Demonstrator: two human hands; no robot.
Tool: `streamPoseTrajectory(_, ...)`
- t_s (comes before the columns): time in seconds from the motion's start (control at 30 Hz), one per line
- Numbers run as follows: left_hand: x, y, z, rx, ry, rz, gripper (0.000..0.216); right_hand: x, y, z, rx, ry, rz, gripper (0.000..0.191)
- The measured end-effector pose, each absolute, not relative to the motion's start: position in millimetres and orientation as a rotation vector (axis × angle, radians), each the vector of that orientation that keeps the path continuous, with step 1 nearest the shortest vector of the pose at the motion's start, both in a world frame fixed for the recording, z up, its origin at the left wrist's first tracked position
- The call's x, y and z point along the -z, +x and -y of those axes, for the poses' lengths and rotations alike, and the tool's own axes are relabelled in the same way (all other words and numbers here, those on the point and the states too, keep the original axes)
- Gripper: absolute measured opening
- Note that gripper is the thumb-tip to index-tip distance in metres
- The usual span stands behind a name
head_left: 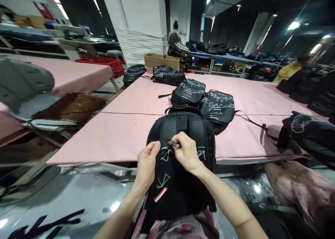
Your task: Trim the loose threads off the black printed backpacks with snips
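A black backpack [180, 176] with white line drawings and a small red-and-white label lies across my lap and the front edge of the pink table [125, 127]. My left hand [146, 162] pinches the fabric on the bag's left side, fingers closed. My right hand [186, 151] is closed in a pinch on a small dark zipper pull [173, 143] at the middle of the bag. The bag's padded back panel and straps point away from me.
Several more black backpacks [218, 106] with white patterns lie further back on the table. A cardboard box [161, 61] stands at the far end. A second pink table and a red crate [110, 62] are to the left. People are at the back and right.
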State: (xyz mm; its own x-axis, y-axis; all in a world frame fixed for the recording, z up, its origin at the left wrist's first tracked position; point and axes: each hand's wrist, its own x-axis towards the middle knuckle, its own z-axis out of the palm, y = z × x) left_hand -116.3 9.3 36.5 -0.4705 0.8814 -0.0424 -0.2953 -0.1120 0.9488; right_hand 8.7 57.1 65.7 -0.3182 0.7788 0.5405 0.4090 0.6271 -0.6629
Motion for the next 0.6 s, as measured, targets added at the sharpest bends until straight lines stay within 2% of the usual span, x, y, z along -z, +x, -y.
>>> streamPoseTrajectory(0.13,-39.2,-113.9,-9.1,-1.695,0.705,-1.259,0.03,-69.7,40.3,-62.7,-0.807,-1.029,1.31,0.019)
streamPoseTrajectory(0.27,-36.7,-111.5,-15.6,-1.692,0.719,-1.284,0.033,-63.9,46.2,-54.6,-0.832,-0.951,1.526,0.014)
streamPoseTrajectory(0.43,-33.5,-111.0,-15.9,-1.698,0.727,-1.312,0.037,-40.3,21.0,-36.3,-0.576,-0.879,1.946,0.019)
streamPoseTrajectory(0.6,-34.4,-116.7,-14.8,-1.658,0.668,-1.322,0.038,-24.5,56.0,-39.5,-0.547,-1.033,1.546,0.017)
